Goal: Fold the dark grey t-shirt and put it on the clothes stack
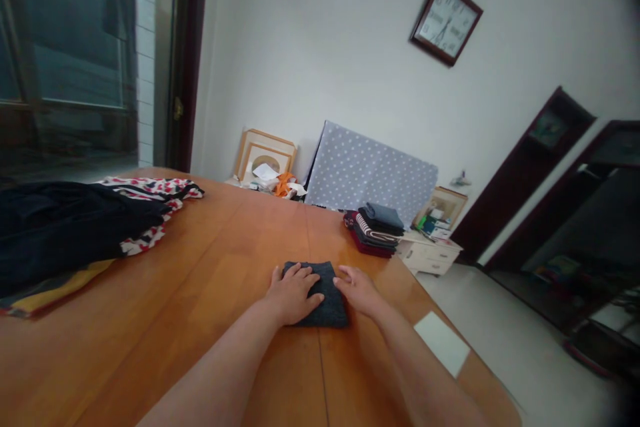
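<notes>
Folded dark grey cloth (320,293) on wooden tabletop (200,293), left hand (293,293) and right hand (357,290) pressed flat and open on it, folded clothes stack (375,230) beyond.

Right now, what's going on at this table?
A person presses both palms on a small folded dark grey cloth on the wooden table. The left hand lies flat on top; the right hand rests at its right edge. A stack of folded clothes sits further back; a loose pile of garments lies to the left.
</notes>
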Action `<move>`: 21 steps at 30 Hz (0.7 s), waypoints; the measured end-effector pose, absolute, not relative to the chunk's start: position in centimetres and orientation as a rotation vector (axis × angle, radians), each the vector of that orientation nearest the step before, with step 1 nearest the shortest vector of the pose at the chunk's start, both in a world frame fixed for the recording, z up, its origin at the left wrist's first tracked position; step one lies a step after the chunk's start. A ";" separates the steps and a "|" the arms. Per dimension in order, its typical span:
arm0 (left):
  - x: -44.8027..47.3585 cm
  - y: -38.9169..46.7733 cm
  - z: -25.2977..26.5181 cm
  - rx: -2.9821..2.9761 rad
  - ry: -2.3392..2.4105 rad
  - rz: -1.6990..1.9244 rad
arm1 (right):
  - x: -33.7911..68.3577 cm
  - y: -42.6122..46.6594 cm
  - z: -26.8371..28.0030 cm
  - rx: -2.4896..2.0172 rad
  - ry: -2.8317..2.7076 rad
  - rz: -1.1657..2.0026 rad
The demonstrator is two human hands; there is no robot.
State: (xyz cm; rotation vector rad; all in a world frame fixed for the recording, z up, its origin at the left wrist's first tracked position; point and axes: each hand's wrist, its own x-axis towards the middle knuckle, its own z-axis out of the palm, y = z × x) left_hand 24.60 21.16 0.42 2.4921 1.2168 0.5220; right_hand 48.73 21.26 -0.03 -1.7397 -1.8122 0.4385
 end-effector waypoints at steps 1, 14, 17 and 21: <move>24.6 21.3 0.3 2.489 1.209 0.528 | 48.7 21.3 0.3 -1.756 -1.778 0.484; 21.6 25.6 1.1 1.766 1.658 1.071 | 48.7 20.2 1.9 -1.930 -1.606 0.608; 20.7 26.5 0.5 1.640 1.737 1.055 | 48.4 21.0 1.8 -1.937 -1.661 0.575; 20.9 26.5 0.0 1.619 1.737 0.990 | 47.2 23.0 1.8 -1.924 -1.749 0.492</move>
